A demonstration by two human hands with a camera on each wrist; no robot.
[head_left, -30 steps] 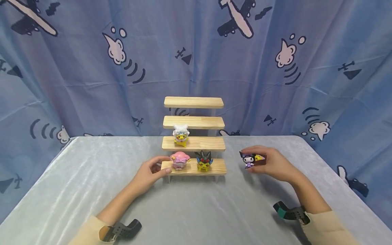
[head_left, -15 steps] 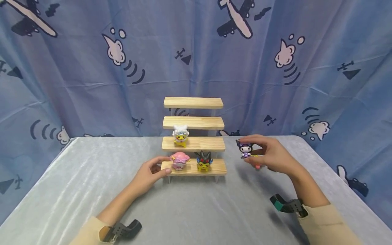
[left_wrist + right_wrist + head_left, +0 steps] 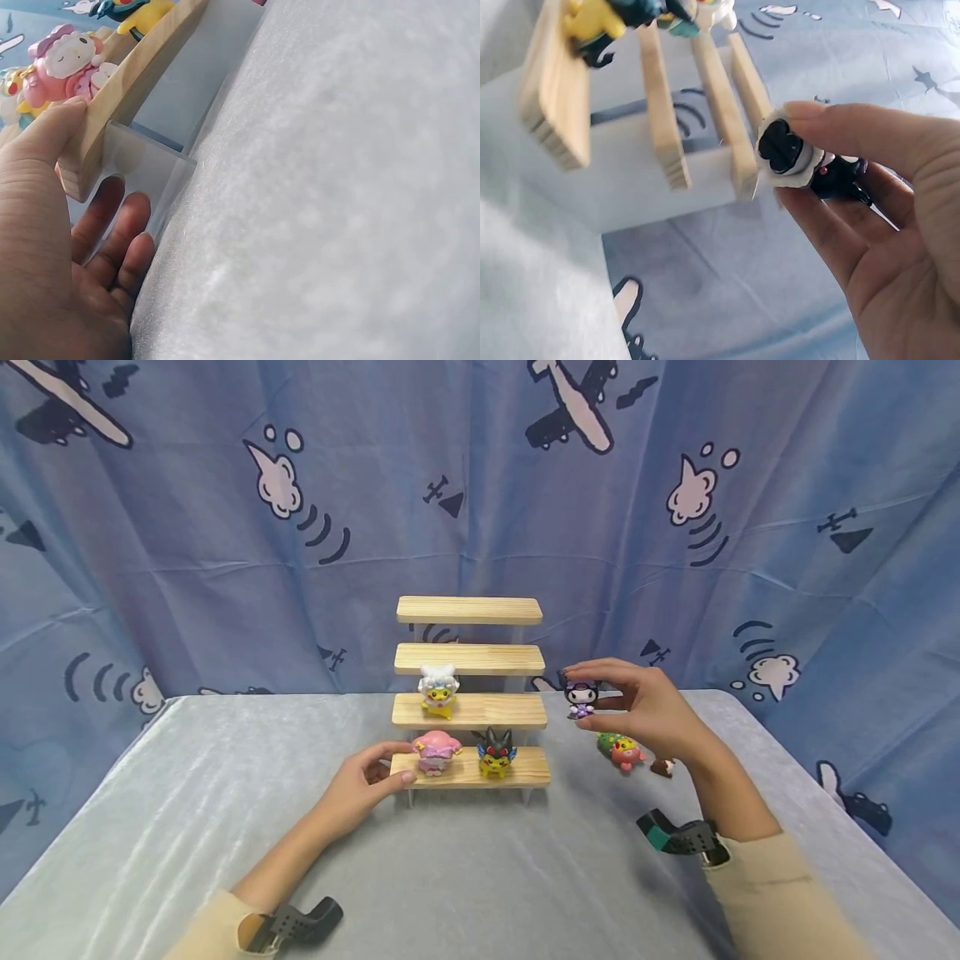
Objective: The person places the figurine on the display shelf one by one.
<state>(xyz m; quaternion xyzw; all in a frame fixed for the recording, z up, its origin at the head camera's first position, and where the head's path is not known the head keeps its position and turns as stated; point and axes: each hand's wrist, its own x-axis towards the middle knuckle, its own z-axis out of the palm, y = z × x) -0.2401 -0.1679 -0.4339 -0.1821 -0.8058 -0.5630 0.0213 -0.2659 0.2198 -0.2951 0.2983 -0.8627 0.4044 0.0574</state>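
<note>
A four-tier wooden display stand (image 3: 468,608) with clear supports stands mid-table. My left hand (image 3: 363,785) holds the left end of its lowest shelf, thumb along the wood and several fingers beside the clear support (image 3: 161,154). Between thumb and fingers, my right hand (image 3: 651,710) pinches a small black, white and purple figurine (image 3: 581,697), upright in the air right of the stand. The right wrist view shows the figurine's dark underside (image 3: 778,146) close to the shelf ends. A pink figurine (image 3: 437,752) and a black-eared yellow one (image 3: 496,755) occupy the lowest shelf; a white-hooded yellow one (image 3: 437,692) is on the second.
Below my right hand, a green, yellow and red figurine (image 3: 626,753) lies on the grey cloth-covered table (image 3: 465,877). A small brown and white piece (image 3: 663,767) is beside it. A blue curtain (image 3: 337,468) with airplane prints hangs behind the stand.
My right hand has risen and moved left toward the stand with the black and white figurine, uncovering the things on the table below. My left hand has stayed on the shelf.
</note>
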